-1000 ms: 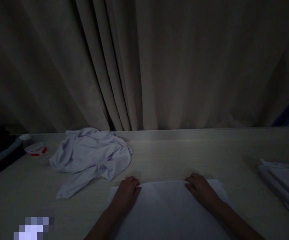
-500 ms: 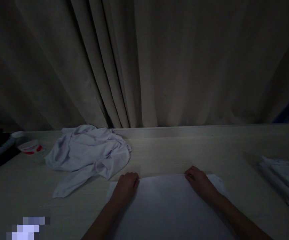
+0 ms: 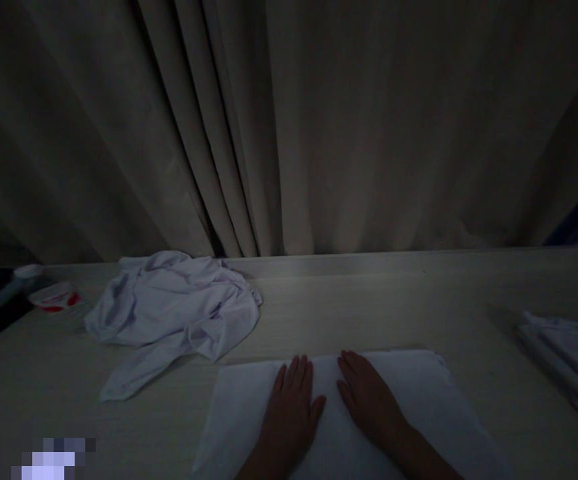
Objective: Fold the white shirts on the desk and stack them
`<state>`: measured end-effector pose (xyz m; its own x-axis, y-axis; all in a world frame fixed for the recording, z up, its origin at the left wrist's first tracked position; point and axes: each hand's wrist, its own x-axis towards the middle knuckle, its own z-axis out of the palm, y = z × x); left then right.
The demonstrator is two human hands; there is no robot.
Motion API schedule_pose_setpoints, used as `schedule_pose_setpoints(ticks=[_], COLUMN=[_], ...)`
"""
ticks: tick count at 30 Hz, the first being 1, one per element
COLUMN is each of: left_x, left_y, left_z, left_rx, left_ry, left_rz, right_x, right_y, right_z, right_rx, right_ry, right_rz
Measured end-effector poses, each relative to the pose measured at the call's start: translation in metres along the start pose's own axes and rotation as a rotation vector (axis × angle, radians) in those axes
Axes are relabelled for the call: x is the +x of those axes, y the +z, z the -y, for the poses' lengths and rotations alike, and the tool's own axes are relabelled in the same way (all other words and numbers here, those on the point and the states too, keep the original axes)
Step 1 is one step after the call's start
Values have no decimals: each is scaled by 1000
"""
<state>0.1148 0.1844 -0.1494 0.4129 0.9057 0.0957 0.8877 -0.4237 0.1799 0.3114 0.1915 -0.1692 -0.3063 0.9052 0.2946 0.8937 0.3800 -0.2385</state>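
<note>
A white cloth (image 3: 233, 407) lies flat on the table in front of me, its far edge fairly straight and its near part cut off by the frame. On its left half my left hand (image 3: 293, 410) rests palm down, fingers stretched toward the far edge and thumb apart. Close beside it, my right hand (image 3: 369, 397) also lies flat on the cloth, fingers extended and angled inward. Nothing is gripped by either hand.
A crumpled white garment (image 3: 179, 307) lies at the back left. Beyond it are a clear bottle with a red-and-white label (image 3: 56, 300) and dark items. Folded white cloths (image 3: 569, 353) lie at right. A curtain (image 3: 343, 133) hangs behind the table (image 3: 343, 307).
Both hands have let go of the cloth's far edge and moved inward, opening from a pinch to lie flat on it. The cloth's far edge now rests on the table.
</note>
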Motion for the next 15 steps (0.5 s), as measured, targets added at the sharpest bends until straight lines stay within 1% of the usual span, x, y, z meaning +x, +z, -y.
schedule_pose_setpoints(ticks=[3, 5, 8, 10, 12, 13, 15], left_x=[-4, -3, 1, -1, -18, -33, -76], left_y=[9, 11, 6, -3, -13, -16, -15], left_z=[9, 10, 6, 2, 1, 3, 12], left_rx=[27, 40, 63, 103, 160, 189, 240], left_ry=[35, 40, 55, 55, 34, 10, -52], left_rz=[-53, -79, -94, -131, -188, -216, -242], right_x=[-5, -5, 0, -1, -14, -28, -68], right_y=[2, 3, -1, -10, -26, -34, -48], right_z=[-5, -6, -1, 4, 5, 3, -7], right_rx=[-13, -23, -42, -51, -62, -73, -112], right_ry=[-16, -20, -24, -7, 35, 63, 109], right_rz=[16, 27, 51, 50, 8, -23, -80])
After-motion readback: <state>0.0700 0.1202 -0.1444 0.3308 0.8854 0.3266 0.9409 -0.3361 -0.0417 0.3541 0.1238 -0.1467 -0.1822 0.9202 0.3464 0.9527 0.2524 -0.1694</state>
